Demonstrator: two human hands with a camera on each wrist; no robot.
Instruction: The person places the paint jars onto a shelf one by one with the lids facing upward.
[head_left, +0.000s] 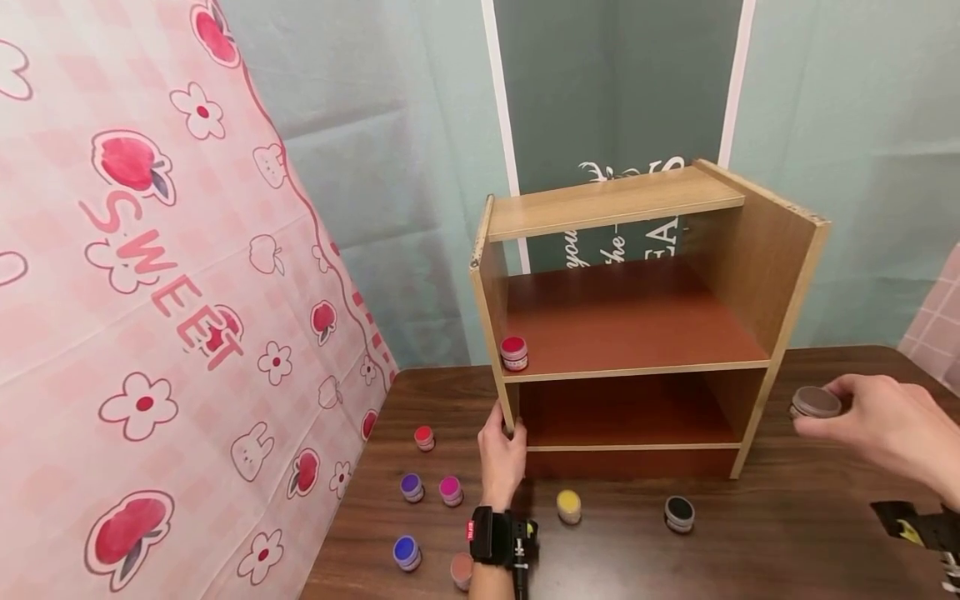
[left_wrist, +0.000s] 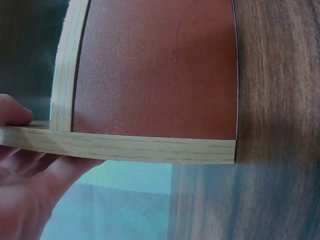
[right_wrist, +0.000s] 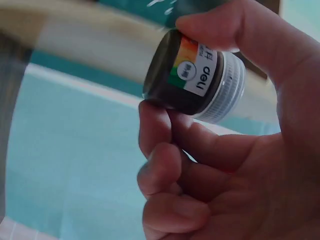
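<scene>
Left hand (head_left: 504, 457): some fingers partly lost behind the shelf unit's side panel (head_left: 489, 325); left wrist view cuts that hand at its left edge. Right hand (head_left: 888, 423) covers part of the brown jar (head_left: 817, 402) from me; "deli" reads in the right wrist view, but a digit overlaps the label and the fine print can't be made out. Pale band (right_wrist: 85, 37) behind it blurred, can't tell which part. Peach jar (head_left: 461, 568) half behind the left forearm. Red jar on the shelf (head_left: 514, 357): label too tiny. White curtain lettering (head_left: 662, 237) partly blocked by the top board. Right wrist strap (head_left: 928, 530), pink cloth (head_left: 225, 400) cut off by edges.
</scene>
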